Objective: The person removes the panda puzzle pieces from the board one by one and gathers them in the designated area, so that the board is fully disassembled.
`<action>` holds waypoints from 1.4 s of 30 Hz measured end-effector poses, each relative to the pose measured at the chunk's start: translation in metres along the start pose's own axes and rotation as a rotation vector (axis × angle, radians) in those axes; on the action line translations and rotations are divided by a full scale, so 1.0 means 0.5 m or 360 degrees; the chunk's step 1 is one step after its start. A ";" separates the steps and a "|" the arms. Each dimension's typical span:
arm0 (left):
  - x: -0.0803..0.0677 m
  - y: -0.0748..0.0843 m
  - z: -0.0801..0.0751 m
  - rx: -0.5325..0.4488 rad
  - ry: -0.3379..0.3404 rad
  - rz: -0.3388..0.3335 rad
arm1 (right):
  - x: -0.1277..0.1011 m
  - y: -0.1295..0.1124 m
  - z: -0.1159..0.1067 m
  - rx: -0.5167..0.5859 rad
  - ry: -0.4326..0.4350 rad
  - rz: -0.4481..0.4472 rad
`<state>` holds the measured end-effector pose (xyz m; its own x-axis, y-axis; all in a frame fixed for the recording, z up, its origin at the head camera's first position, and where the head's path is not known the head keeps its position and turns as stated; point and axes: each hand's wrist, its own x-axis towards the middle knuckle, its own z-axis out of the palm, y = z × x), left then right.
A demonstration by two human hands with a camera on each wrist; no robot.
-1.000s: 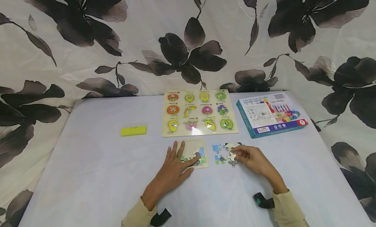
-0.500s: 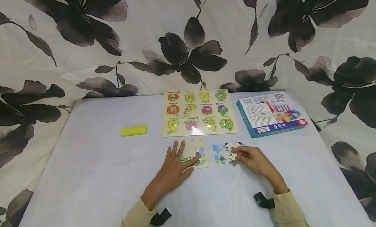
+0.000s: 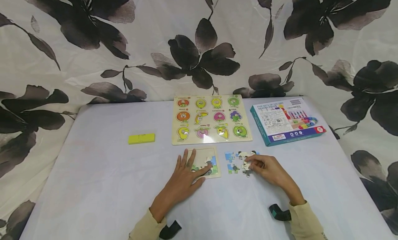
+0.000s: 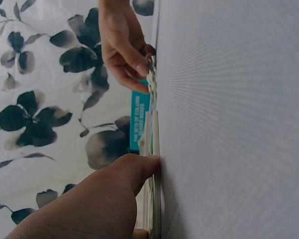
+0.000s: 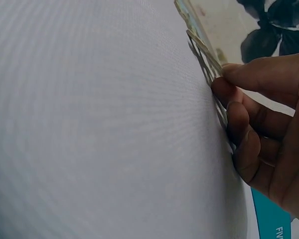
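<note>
My left hand (image 3: 183, 179) lies with fingers spread over a small wooden puzzle tray (image 3: 203, 150), and in the left wrist view its thumb (image 4: 139, 167) touches the tray's edge. Several joined picture pieces show in the tray, partly hidden by the fingers. To the right of the tray, my right hand (image 3: 264, 166) pinches a jigsaw piece (image 5: 205, 50) between thumb and forefinger, tilted above others in the right wrist view. Loose jigsaw pieces (image 3: 229, 156) with panda and blue-sky parts lie around those fingertips; some are partly covered by the hand.
A fruit puzzle board (image 3: 212, 120) lies behind the tray. At the back right is a teal-edged beads box (image 3: 289, 121). A yellow block (image 3: 141, 138) sits to the left on the white-covered table (image 3: 102, 184). A floral cloth (image 3: 199, 43) hangs behind.
The piece at my right fingertips has shifted very slightly to the right since a second ago. My left hand has stayed still on the tray.
</note>
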<state>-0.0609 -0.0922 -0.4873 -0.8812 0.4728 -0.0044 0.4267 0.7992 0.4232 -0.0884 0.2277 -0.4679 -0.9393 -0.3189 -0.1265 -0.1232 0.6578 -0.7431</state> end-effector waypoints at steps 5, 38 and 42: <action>0.000 0.000 0.000 -0.0005 0.0003 0.0002 | 0.000 -0.001 0.000 -0.0008 0.0001 0.0006; -0.002 0.001 -0.006 -0.0002 -0.0037 0.0051 | 0.094 -0.135 0.096 -0.0105 -0.0003 -0.0397; -0.001 0.000 -0.007 0.0008 -0.0042 0.0058 | 0.103 -0.149 0.112 -0.0170 -0.0014 -0.0410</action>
<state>-0.0611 -0.0935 -0.4843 -0.8595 0.5109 -0.0128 0.4593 0.7832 0.4191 -0.1099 0.1242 -0.4558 -0.8700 -0.4903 0.0516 -0.3911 0.6225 -0.6779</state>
